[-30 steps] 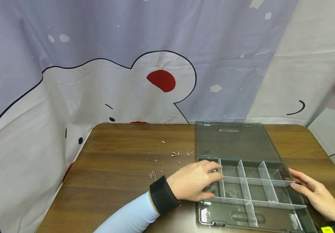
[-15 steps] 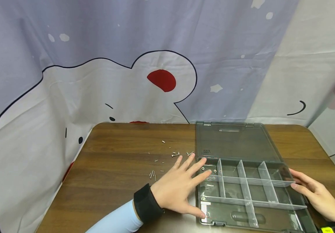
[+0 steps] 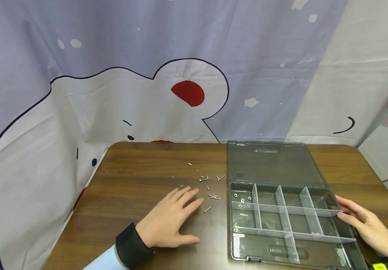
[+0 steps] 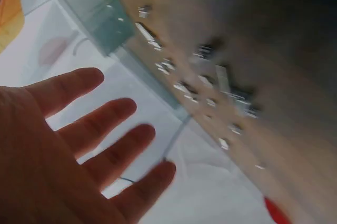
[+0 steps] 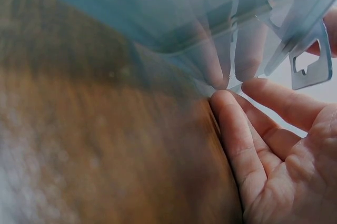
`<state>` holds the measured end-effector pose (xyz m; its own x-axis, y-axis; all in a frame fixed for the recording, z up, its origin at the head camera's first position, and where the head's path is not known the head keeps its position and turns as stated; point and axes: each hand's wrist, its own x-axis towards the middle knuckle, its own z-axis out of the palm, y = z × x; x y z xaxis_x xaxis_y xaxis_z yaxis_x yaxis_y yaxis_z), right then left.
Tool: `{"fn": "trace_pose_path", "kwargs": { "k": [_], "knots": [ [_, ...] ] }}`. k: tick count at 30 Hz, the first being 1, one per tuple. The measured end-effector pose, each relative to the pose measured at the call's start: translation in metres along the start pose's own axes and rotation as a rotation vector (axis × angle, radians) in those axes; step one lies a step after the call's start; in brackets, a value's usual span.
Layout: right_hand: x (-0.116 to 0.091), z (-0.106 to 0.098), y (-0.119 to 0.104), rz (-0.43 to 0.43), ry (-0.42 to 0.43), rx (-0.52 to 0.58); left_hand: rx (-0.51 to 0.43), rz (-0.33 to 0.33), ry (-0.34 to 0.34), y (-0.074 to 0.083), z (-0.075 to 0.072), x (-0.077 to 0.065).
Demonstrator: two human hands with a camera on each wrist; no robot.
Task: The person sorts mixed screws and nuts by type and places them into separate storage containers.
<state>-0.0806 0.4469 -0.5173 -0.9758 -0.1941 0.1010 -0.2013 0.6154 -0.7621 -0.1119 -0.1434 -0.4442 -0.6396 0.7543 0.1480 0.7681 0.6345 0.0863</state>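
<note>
My left hand hovers over the table, palm down, fingers spread and holding nothing. Around it lie several small silver screws, with more a little farther back. In the left wrist view the scattered screws look blurred beyond the fingertips. My right hand rests against the right edge of a grey transparent compartment box. Straight fingers touch the box's side wall in the right wrist view. Nuts and small metal pieces lie in the box's left compartments.
The box's lid is folded back flat toward the table's far edge. White dividers split the box into compartments. A patterned curtain hangs behind the brown wooden table.
My left hand has drawn back from over the box's left compartments, moving left and toward me onto the table side. Screws beside the box have come into view. My right hand stays put.
</note>
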Motion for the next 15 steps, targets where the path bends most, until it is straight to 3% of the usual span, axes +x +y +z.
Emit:
{"fn": "trace_pose_path", "kwargs": {
  "k": [7,15],
  "knots": [
    [0.000,-0.001,0.000,0.007,0.003,-0.005,0.004,0.048,0.047,-0.013,0.008,-0.023],
    [-0.001,0.000,-0.002,0.009,0.007,-0.012,0.074,0.147,0.080,-0.014,0.017,-0.033]
  ]
}}
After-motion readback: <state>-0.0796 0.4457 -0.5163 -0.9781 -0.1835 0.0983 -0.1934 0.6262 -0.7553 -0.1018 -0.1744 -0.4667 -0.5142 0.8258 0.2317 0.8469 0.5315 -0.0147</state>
